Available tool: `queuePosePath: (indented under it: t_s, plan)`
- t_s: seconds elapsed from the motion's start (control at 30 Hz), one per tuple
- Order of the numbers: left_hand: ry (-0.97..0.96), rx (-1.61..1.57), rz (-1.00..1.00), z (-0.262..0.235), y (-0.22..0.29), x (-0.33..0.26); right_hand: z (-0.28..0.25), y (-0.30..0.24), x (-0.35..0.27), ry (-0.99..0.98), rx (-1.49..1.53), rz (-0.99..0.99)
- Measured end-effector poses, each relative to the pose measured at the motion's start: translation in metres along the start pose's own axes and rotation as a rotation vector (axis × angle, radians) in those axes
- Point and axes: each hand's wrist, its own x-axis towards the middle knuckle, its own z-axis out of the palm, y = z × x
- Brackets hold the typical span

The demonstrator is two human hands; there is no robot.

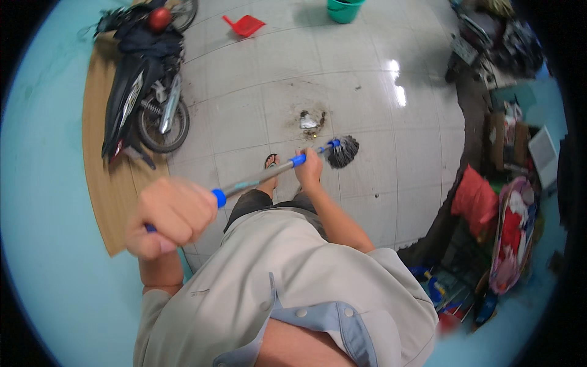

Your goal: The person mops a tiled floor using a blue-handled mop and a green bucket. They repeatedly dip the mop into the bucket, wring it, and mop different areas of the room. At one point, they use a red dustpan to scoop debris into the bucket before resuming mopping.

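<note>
On the white tiled floor (367, 92), just past the person's sandalled foot (271, 161), a small pile of dirt and scraps (310, 120) lies in a dark smudge, and the grey head of a mop (343, 151) rests just beside it, to its lower right. The mop's metal shaft with blue fittings runs back toward the person. The left hand (173, 215) is closed in a fist around the blue top end of the handle, close to the camera; the right hand (309, 168) is wrapped around the shaft lower down, near the mop head.

To the left a parked motorcycle (142, 92) stands partly on a brown mat (103, 165) along the pale blue wall (43, 202), with a red helmet (160, 18) on its seat. A red dustpan (245, 25) lies on the tiles at the far side, well apart from the dirt, and a green bucket (344, 10) stands at the top edge; what is inside it cannot be made out. Along the right side is clutter: a red bag (474, 199), a basket (515, 235) stuffed with red and white cloth, cardboard boxes (506, 137) and another dark vehicle (495, 43) at the top right. Nothing lies between the mop head and the dirt pile.
</note>
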Motion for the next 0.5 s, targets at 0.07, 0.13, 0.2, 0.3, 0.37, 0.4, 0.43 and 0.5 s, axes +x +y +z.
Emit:
queuePosePath:
  t_s: [0.07,0.13,0.2,0.3,0.37,0.4,0.43,0.5]
  plan:
    - [0.138,0.066,0.026,0.007,0.007,-0.006,0.013,-0.013,0.033,-0.071,0.001,-0.11]
    - [0.324,0.129,0.055,0.013,0.011,-0.024,0.019,-0.027,0.051,-0.133,-0.027,-0.209]
    - [0.404,0.166,0.138,0.015,0.029,-0.046,0.02,-0.051,0.069,-0.183,-0.083,-0.298]
    - [0.374,0.197,0.175,0.019,0.075,-0.09,0.004,-0.103,0.062,-0.256,-0.163,-0.418]
    - [0.249,0.223,0.171,0.029,0.105,-0.113,0.003,-0.135,0.058,-0.276,-0.112,-0.502]
    - [0.199,0.253,0.158,0.037,0.121,-0.121,0.005,-0.164,0.053,-0.301,-0.07,-0.534]
    - [0.133,0.271,0.167,0.039,0.133,-0.131,0.001,-0.187,0.048,-0.312,-0.057,-0.548]
    - [0.007,0.313,0.175,0.036,0.159,-0.144,0.012,-0.228,0.047,-0.273,0.006,-0.605]
